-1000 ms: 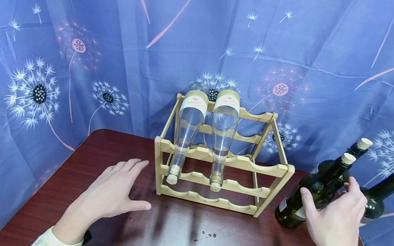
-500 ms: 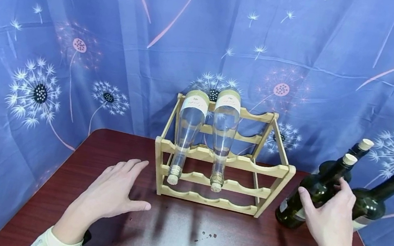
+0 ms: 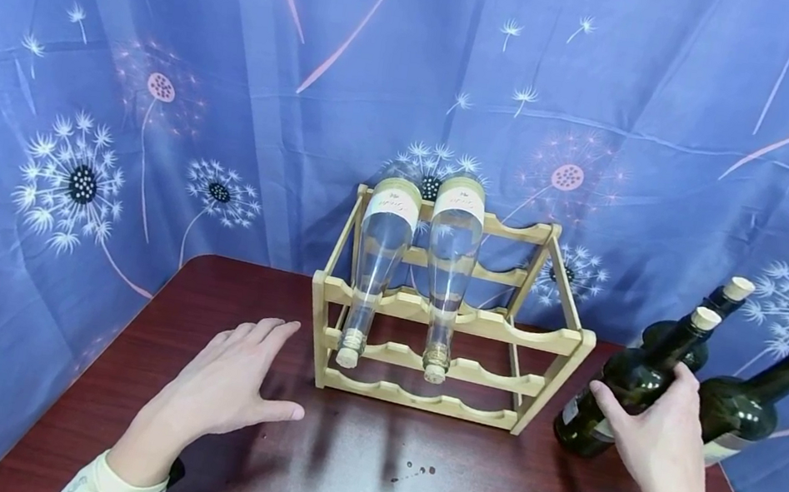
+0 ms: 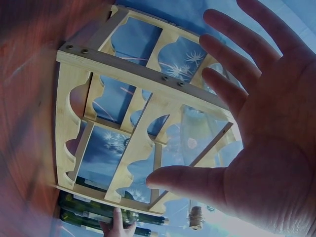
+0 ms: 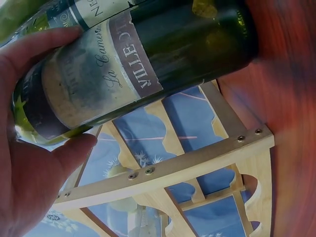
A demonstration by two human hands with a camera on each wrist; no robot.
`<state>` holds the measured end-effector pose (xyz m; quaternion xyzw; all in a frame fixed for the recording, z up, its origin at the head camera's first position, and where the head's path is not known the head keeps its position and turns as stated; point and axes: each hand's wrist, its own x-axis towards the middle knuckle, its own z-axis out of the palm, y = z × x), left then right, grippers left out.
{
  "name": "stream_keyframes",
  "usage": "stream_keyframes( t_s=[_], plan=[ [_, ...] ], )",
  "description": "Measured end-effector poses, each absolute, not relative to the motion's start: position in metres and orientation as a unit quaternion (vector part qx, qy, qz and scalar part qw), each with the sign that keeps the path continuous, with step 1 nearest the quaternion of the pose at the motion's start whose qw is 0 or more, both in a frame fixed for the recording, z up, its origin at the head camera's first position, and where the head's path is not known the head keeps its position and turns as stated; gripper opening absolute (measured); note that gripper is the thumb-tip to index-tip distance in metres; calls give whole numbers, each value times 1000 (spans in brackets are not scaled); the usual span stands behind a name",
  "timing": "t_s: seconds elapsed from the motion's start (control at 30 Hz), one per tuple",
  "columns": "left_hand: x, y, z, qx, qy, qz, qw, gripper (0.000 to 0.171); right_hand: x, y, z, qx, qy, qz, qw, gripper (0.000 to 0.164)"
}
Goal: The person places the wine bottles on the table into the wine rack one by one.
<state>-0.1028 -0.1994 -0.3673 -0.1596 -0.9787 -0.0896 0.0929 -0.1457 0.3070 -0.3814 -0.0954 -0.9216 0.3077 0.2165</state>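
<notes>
My right hand (image 3: 662, 439) grips a dark green wine bottle (image 3: 636, 381) with a cork, thumb on one side and fingers on the other. Its pale, worn label (image 5: 98, 74) shows in the right wrist view, and its base looks to be at the tabletop. Beside it stand a second dark bottle (image 3: 730, 411) and, farther back, a third dark bottle (image 3: 723, 304). My left hand (image 3: 223, 390) hovers left of the wooden wine rack (image 3: 500, 328), fingers extended and holding nothing. On the rack's upper level lie two clear corked bottles (image 3: 386, 236), necks toward me.
The dark red table (image 3: 266, 295) has a few small spots (image 3: 419, 470) in front of the rack. A blue dandelion-print curtain (image 3: 318, 143) hangs close behind and along both sides. The upper level's right-hand notches hold no bottle.
My right hand has shifted slightly left and settled closer around the front dark bottle. The left hand stays in place. The head view has turned very slightly.
</notes>
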Motion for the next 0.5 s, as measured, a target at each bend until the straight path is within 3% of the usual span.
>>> stream_keyframes(
  t_s=[0.3,0.5],
  plan=[
    [-104,-199,-368,-162,-978,-94,91,112,-143,311,-383,-129,-928,314,155,115],
    [-105,-200,-367,-163,-977,-101,88,113,-144,313,-381,-117,-933,307,146,114]
  ],
)
